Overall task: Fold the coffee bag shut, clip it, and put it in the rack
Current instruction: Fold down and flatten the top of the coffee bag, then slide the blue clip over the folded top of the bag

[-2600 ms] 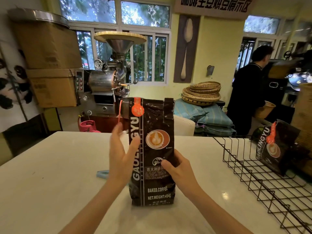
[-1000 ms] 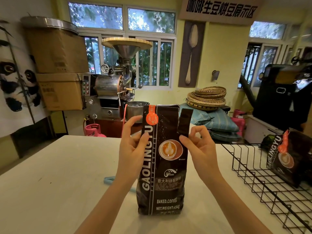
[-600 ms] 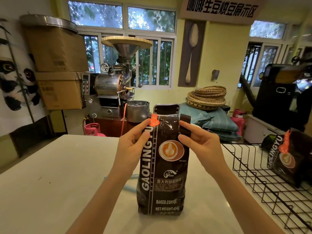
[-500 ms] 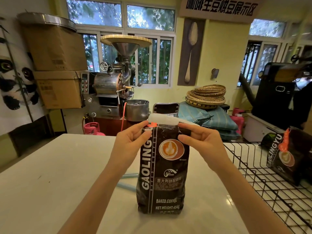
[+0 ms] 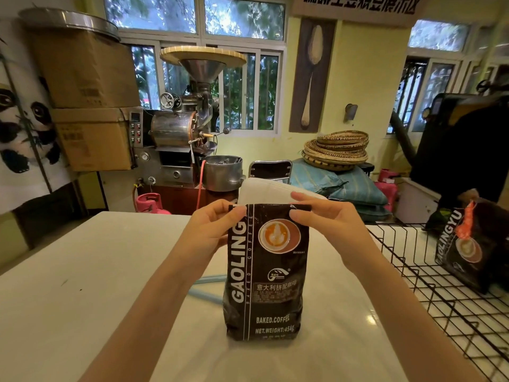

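Observation:
A dark brown coffee bag [image 5: 265,274] stands upright on the white table [image 5: 82,285], its top folded over away from me. My left hand [image 5: 212,230] pinches the folded top's left corner. My right hand [image 5: 327,224] pinches the right corner. A pale blue clip [image 5: 205,288] lies on the table behind the bag's left side, partly hidden by my left forearm. The black wire rack [image 5: 440,288] sits at the table's right.
A second coffee bag with an orange clip [image 5: 468,244] leans in the rack at the far right. A white chair back [image 5: 270,193] stands just beyond the table. A coffee roaster [image 5: 181,128], cardboard boxes and stacked baskets line the back wall.
The bag's top has been folded back and down, so the bag stands shorter and its orange label is out of sight. Both hands moved up from the bag's sides to its top corners.

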Demonstrator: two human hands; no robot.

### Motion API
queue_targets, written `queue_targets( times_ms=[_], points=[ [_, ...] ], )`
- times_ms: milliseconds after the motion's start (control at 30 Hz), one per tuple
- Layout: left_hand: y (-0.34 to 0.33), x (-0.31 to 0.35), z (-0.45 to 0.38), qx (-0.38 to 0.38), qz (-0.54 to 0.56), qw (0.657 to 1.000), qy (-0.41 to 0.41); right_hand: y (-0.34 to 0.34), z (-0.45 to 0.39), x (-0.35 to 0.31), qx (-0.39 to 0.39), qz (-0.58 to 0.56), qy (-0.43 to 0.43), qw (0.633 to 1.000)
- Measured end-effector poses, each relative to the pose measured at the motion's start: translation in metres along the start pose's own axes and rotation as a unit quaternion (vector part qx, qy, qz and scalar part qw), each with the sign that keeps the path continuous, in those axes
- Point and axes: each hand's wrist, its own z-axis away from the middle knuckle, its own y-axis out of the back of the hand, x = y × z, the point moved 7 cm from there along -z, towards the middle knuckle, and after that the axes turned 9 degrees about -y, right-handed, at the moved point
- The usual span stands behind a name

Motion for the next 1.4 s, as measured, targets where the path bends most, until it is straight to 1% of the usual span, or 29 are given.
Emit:
queue_targets(
  times_ms=[133, 200, 300, 367, 500, 600, 700, 767, 800, 833, 900, 933, 1000, 1167, 1233, 1333, 1400],
  points=[
    [-0.001, 0.003, -0.001, 0.021, 0.005, 1.0, -0.02, -0.009, 0.004, 0.0, -0.001, -0.005, 0.042, 0.999],
    [0.0, 0.003, -0.002, 0.03, 0.004, 0.999, -0.029, -0.01, 0.002, 0.002, 0.007, -0.018, 0.036, 0.999],
    [0.005, 0.001, -0.004, 0.041, -0.004, 0.999, -0.032, -0.011, -0.003, 0.002, -0.008, -0.029, 0.022, 0.999],
    [0.006, 0.0, -0.005, 0.04, -0.012, 0.999, -0.034, -0.012, -0.005, 0.004, -0.017, -0.031, 0.013, 0.999],
    [0.007, 0.0, -0.005, 0.036, -0.025, 0.998, -0.042, -0.011, -0.009, 0.011, -0.008, -0.033, -0.002, 0.999],
    [0.005, 0.004, -0.005, -0.006, -0.038, 0.998, -0.052, -0.01, -0.009, 0.011, -0.008, -0.03, -0.002, 1.0],
    [0.016, -0.002, -0.002, -0.069, -0.084, 0.994, -0.016, -0.011, -0.008, 0.011, -0.014, -0.032, -0.001, 0.999],
    [0.037, -0.02, 0.001, -0.085, -0.167, 0.982, 0.022, -0.012, -0.007, 0.012, -0.013, -0.04, -0.004, 0.999],
    [0.052, -0.034, 0.003, -0.096, -0.223, 0.969, 0.041, -0.012, -0.007, 0.012, -0.011, -0.043, -0.007, 0.999],
    [0.067, -0.051, 0.007, -0.115, -0.285, 0.949, 0.066, -0.013, -0.007, 0.013, -0.009, -0.045, -0.01, 0.999],
    [0.098, -0.088, 0.016, -0.15, -0.396, 0.898, 0.12, -0.014, -0.006, 0.014, -0.008, -0.048, -0.016, 0.999],
    [0.111, -0.104, 0.021, -0.153, -0.424, 0.881, 0.141, -0.014, -0.006, 0.015, -0.007, -0.049, -0.019, 0.999],
    [0.122, -0.124, 0.027, -0.147, -0.435, 0.873, 0.164, -0.013, -0.005, 0.016, -0.004, -0.052, -0.021, 0.998],
    [0.127, -0.135, 0.031, -0.109, -0.456, 0.872, 0.143, -0.014, -0.004, 0.015, -0.026, -0.066, -0.017, 0.997],
    [0.13, -0.135, 0.031, -0.102, -0.44, 0.881, 0.141, -0.014, -0.003, 0.015, -0.028, -0.068, -0.017, 0.997],
    [0.124, -0.12, 0.027, -0.075, -0.36, 0.92, 0.134, -0.015, -0.003, 0.016, -0.024, -0.071, -0.019, 0.997],
    [0.119, -0.104, 0.022, -0.019, -0.275, 0.954, 0.119, -0.015, -0.003, 0.016, -0.023, -0.07, -0.019, 0.997]
  ],
)
